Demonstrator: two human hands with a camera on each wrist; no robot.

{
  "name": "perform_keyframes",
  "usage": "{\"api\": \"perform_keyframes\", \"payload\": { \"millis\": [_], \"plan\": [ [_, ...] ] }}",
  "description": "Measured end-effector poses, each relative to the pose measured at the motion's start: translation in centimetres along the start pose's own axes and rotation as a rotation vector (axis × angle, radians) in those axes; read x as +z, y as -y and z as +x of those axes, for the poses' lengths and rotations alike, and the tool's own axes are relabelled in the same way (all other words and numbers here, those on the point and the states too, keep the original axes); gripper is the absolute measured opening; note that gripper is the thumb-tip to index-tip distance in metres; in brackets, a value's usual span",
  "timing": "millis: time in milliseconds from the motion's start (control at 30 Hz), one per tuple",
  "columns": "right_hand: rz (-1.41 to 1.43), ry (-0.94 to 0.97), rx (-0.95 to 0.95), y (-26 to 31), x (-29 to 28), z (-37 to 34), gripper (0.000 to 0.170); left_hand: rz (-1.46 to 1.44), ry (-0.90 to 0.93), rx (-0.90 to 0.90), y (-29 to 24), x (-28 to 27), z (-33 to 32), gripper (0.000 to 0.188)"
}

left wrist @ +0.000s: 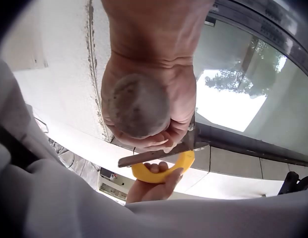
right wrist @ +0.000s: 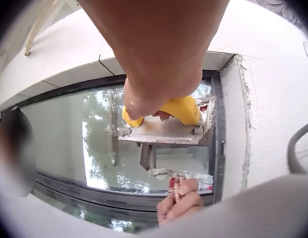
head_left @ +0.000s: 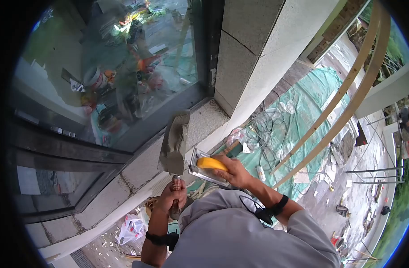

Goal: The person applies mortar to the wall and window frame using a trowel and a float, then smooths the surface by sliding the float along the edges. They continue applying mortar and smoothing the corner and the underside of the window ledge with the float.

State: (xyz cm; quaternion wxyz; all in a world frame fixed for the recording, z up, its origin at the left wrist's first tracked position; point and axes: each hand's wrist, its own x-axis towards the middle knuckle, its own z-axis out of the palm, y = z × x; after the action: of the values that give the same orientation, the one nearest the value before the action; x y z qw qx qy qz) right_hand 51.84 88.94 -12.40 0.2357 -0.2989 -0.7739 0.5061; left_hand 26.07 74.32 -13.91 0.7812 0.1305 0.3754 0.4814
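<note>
My left hand (head_left: 166, 199) grips the handle (head_left: 175, 201) of a trowel, its broad blade (head_left: 173, 145) pointing away from me with grey mortar on it. In the left wrist view the handle's round butt end (left wrist: 139, 105) faces the camera. The right hand (head_left: 234, 172) is wrapped around the yellow handle (head_left: 209, 164) of a plastering trowel. That tool's metal plate (right wrist: 159, 133), smeared with mortar, shows in the right wrist view. Its edge is close beside the lower right of the left trowel's blade. Fingers of the left hand (right wrist: 181, 203) appear below the plate there.
A dark-framed window (head_left: 137, 80) stands ahead over a pale ledge (head_left: 137, 172), and a tiled pillar (head_left: 244, 49) rises beside it. Green sheeting (head_left: 298, 111) with tangled cable covers the ground at right. Curved wooden strips (head_left: 334, 120) arch there. A white plastic bag (head_left: 132, 228) lies lower left.
</note>
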Motion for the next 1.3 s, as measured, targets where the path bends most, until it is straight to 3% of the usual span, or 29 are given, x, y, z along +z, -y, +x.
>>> {"api": "perform_keyframes", "payload": {
  "millis": [100,167,267,333,433,500,567,633,700,833,900,1100,1167,1300],
  "plan": [
    [-0.044,-0.05,0.145,-0.2,-1.1,-1.5,0.046,0.05,-0.034,0.084,-1.1,-0.2,-0.5,0.029],
    [0.166,-0.215,0.271,1.5,-3.2,-1.2,0.046,0.079,-0.063,0.115,-1.5,-0.3,-0.9,0.028],
    [0.392,-0.25,0.384,1.8,-5.8,-1.5,0.046,0.198,-0.145,0.108,-1.4,-1.0,-0.9,0.027],
    [0.718,0.045,0.588,0.0,-6.1,-2.0,0.04,0.273,-0.151,0.108,-1.1,-1.0,-0.7,0.025],
    [0.728,0.204,0.541,1.1,-5.1,-2.5,0.039,0.265,-0.137,0.073,-1.4,-0.2,-0.2,0.025],
    [0.661,0.261,0.483,4.3,-4.7,-1.9,0.032,0.269,-0.165,0.063,-1.3,-0.3,-0.3,0.025],
    [0.373,0.206,0.23,6.6,-4.5,-1.1,0.032,0.324,-0.11,0.064,-1.6,0.0,0.1,0.025],
    [0.237,0.19,0.209,8.0,-4.8,-0.3,0.034,0.335,-0.116,0.058,-1.7,0.0,0.2,0.025],
    [-0.097,0.222,0.091,8.2,-5.5,0.2,0.035,0.363,-0.152,0.047,-1.8,0.3,0.3,0.025],
    [-0.127,0.203,0.044,8.7,-6.6,1.1,0.037,0.421,-0.129,0.033,-2.1,0.6,0.2,0.027],
    [-0.245,0.33,0.059,8.9,-7.4,1.5,0.04,0.509,-0.097,-0.021,-2.4,0.9,0.0,0.032],
    [-0.449,0.266,-0.016,7.8,-6.9,1.5,0.039,0.779,-0.12,0.046,-1.9,0.8,-0.2,0.042],
    [-0.555,0.125,-0.132,6.4,-6.0,1.4,0.04,0.817,-0.137,0.04,-1.8,0.5,-0.2,0.04],
    [-0.694,-0.035,0.085,4.4,-3.6,2.2,0.042,0.838,-0.196,0.023,-1.0,-0.9,-0.4,0.037]
  ]
}}
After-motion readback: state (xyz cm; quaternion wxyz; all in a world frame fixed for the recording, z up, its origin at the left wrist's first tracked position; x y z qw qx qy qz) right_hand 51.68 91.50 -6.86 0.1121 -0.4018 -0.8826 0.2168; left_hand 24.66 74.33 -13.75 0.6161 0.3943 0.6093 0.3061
